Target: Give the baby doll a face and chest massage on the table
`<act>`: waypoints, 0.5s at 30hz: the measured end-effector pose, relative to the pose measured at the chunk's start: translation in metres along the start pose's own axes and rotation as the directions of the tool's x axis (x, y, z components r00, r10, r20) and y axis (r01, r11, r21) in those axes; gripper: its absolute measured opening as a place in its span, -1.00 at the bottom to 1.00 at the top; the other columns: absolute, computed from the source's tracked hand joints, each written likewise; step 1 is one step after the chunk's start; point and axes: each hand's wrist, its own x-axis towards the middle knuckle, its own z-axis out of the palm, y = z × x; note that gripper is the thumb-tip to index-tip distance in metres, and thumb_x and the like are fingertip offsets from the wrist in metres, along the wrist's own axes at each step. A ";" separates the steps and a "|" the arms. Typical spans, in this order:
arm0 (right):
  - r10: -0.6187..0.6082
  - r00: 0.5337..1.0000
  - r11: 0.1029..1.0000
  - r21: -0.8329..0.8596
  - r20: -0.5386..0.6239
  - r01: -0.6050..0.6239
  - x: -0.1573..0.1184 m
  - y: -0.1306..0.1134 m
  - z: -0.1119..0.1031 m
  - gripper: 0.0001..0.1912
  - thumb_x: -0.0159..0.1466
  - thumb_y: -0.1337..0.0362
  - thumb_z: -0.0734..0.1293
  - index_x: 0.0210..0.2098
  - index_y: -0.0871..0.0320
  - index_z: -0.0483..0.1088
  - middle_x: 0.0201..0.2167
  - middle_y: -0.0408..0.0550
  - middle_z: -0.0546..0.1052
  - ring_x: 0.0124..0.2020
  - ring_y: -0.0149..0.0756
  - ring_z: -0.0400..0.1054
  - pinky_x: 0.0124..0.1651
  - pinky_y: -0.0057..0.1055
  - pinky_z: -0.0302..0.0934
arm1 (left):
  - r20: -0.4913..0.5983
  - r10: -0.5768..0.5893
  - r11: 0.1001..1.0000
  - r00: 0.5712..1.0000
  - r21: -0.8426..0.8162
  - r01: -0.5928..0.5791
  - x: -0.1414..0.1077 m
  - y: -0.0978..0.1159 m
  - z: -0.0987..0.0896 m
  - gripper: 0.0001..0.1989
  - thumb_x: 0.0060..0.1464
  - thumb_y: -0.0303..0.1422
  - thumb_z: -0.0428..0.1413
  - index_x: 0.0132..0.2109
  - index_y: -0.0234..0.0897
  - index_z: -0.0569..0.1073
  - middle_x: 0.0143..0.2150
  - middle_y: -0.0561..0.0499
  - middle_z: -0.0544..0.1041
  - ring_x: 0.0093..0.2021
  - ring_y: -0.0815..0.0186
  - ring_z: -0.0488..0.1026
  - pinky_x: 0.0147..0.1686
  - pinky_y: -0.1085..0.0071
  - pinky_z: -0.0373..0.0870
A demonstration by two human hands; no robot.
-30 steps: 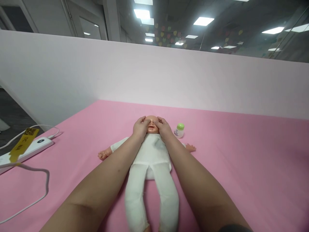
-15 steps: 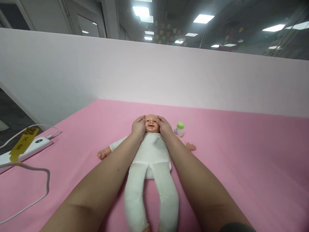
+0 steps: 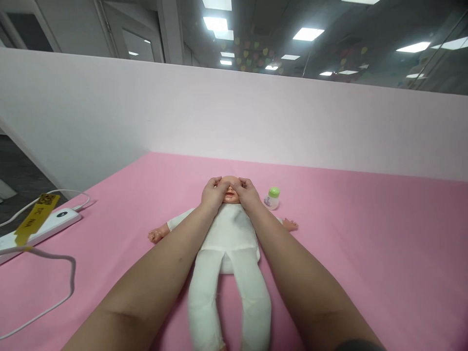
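White power strip (image 3: 40,228) with a yellow tag (image 3: 33,219) sits far left of the doll, its cable (image 3: 54,273) looping over the pink sheet (image 3: 365,234); doll (image 3: 228,234) lies face-up mid-sheet, in a white suit, arms splayed; left hand (image 3: 212,191) rests on the left side of the doll's head, fingers curled against the face, pressing rather than gripping; right hand (image 3: 248,192) mirrors it on the other side, thumbs near the nose; neither hand encloses anything; small bottle with a green cap (image 3: 272,198) stands just right of the doll's head, near the right hand; risk, my read: a right wrist swing outward would tip the bottle; hard thumb pressure could roll the head sideways.
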 end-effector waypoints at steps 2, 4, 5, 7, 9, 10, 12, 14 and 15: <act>0.004 1.000 1.000 0.018 -0.009 -0.004 0.000 0.000 0.001 -0.40 0.12 -0.01 0.55 0.11 0.01 0.48 0.06 -0.04 0.59 0.13 -0.05 0.47 0.22 -0.13 0.37 | -0.015 -0.004 1.000 1.000 -0.003 0.004 0.002 -0.001 0.001 -0.50 0.10 -0.18 0.32 0.17 -0.17 0.53 0.13 -0.14 0.61 0.05 0.11 0.61 0.08 0.20 0.52; 0.007 1.000 0.999 0.038 0.001 -0.007 0.001 -0.001 0.002 -0.43 0.15 -0.06 0.52 0.09 0.03 0.48 0.04 -0.03 0.60 0.10 -0.07 0.49 0.19 -0.13 0.40 | -0.027 -0.012 1.000 1.000 -0.016 0.011 0.005 -0.002 0.002 -0.54 0.13 -0.19 0.29 0.15 -0.17 0.54 0.12 -0.13 0.62 0.09 0.11 0.59 0.12 0.21 0.50; 0.012 1.000 0.999 0.051 0.010 -0.012 0.001 -0.001 0.002 -0.44 0.17 -0.07 0.51 0.08 0.03 0.48 0.04 -0.03 0.61 0.09 -0.09 0.50 0.18 -0.13 0.41 | -0.031 -0.018 1.000 0.999 -0.026 0.017 0.006 -0.003 0.003 -0.56 0.14 -0.20 0.28 0.15 -0.16 0.55 0.11 -0.12 0.63 0.10 0.11 0.59 0.14 0.21 0.49; 0.028 0.999 0.997 0.077 0.021 -0.030 0.002 -0.001 0.002 -0.45 0.18 -0.06 0.49 0.08 0.04 0.49 0.04 -0.03 0.62 0.09 -0.10 0.51 0.19 -0.11 0.41 | -0.035 -0.035 0.998 0.999 -0.045 0.034 0.007 -0.003 0.003 -0.59 0.16 -0.23 0.24 0.14 -0.16 0.55 0.11 -0.12 0.63 0.10 0.11 0.59 0.15 0.18 0.49; 0.052 0.998 0.993 0.103 0.022 -0.054 0.003 0.000 0.002 -0.47 0.18 -0.01 0.47 0.09 0.03 0.50 0.08 -0.03 0.61 0.13 -0.09 0.49 0.22 -0.08 0.39 | -0.035 -0.054 0.997 0.998 -0.064 0.052 0.007 -0.002 0.002 -0.60 0.17 -0.27 0.20 0.15 -0.17 0.55 0.11 -0.12 0.64 0.09 0.11 0.60 0.14 0.16 0.51; 0.064 0.998 0.991 0.116 0.021 -0.066 0.004 0.001 0.001 -0.48 0.18 0.02 0.46 0.10 0.03 0.50 0.10 -0.04 0.61 0.15 -0.09 0.48 0.23 -0.07 0.39 | -0.032 -0.063 0.995 0.997 -0.074 0.061 0.007 -0.001 0.002 -0.59 0.17 -0.30 0.18 0.16 -0.18 0.55 0.11 -0.13 0.64 0.08 0.12 0.61 0.13 0.15 0.52; 0.083 0.996 0.986 0.141 0.028 -0.086 0.005 0.003 0.000 -0.49 0.18 0.08 0.44 0.12 0.02 0.50 0.16 -0.04 0.58 0.18 -0.09 0.47 0.24 -0.07 0.39 | -0.027 -0.076 0.993 0.997 -0.093 0.073 0.005 0.000 0.001 -0.57 0.17 -0.34 0.15 0.18 -0.20 0.54 0.12 -0.14 0.64 0.06 0.13 0.62 0.10 0.17 0.55; 0.090 0.995 0.983 0.155 0.044 -0.096 0.005 0.004 -0.002 -0.47 0.18 0.13 0.43 0.15 0.00 0.48 0.20 -0.05 0.56 0.20 -0.10 0.46 0.23 -0.08 0.39 | -0.025 -0.083 0.991 0.996 -0.105 0.079 0.004 0.002 0.001 -0.56 0.16 -0.37 0.15 0.19 -0.22 0.54 0.13 -0.15 0.63 0.06 0.13 0.62 0.09 0.18 0.56; 0.090 0.995 0.983 0.158 0.052 -0.097 0.005 0.004 -0.002 -0.45 0.17 0.15 0.43 0.17 -0.01 0.47 0.22 -0.05 0.55 0.20 -0.10 0.46 0.23 -0.10 0.40 | -0.027 -0.082 0.991 0.996 -0.108 0.079 0.003 0.003 0.000 -0.56 0.16 -0.36 0.15 0.19 -0.22 0.54 0.14 -0.15 0.63 0.07 0.12 0.62 0.10 0.18 0.55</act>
